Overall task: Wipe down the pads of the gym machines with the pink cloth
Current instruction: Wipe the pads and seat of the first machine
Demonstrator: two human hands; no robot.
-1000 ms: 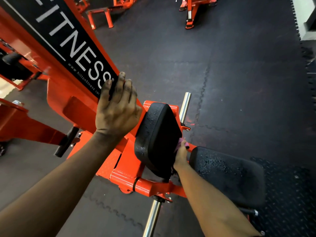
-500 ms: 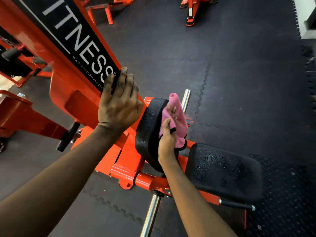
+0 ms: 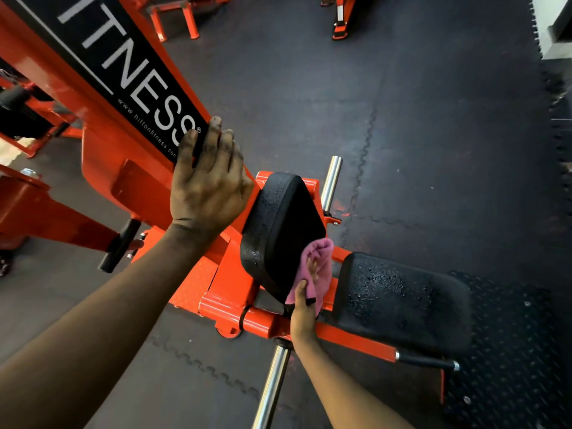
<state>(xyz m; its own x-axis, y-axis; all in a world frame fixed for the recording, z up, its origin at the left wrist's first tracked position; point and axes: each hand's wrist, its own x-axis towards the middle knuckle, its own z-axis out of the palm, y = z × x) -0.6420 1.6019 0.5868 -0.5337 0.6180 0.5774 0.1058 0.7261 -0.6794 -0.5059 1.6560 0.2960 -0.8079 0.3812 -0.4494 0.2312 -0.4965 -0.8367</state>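
Note:
An upright black pad (image 3: 280, 227) sits on the orange machine frame (image 3: 130, 187), wet with droplets along its left edge. My right hand (image 3: 305, 305) grips the pink cloth (image 3: 320, 264) and presses it against the lower right face of that pad. A flat black seat pad (image 3: 399, 301), beaded with droplets, lies just right of the cloth. My left hand (image 3: 207, 184) rests flat on the sloping orange beam beside the black "FITNESS" panel (image 3: 123, 63), holding nothing.
Chrome bars (image 3: 331, 181) (image 3: 272, 385) stick out above and below the pads. A black handle (image 3: 119, 246) juts from the frame at left. Dark rubber floor tiles (image 3: 418, 119) spread all around, and other orange machines (image 3: 340, 17) stand at the back.
My right hand has slid the pink cloth from the top of the upright pad down to its lower right part. The left hand has stayed on the beam.

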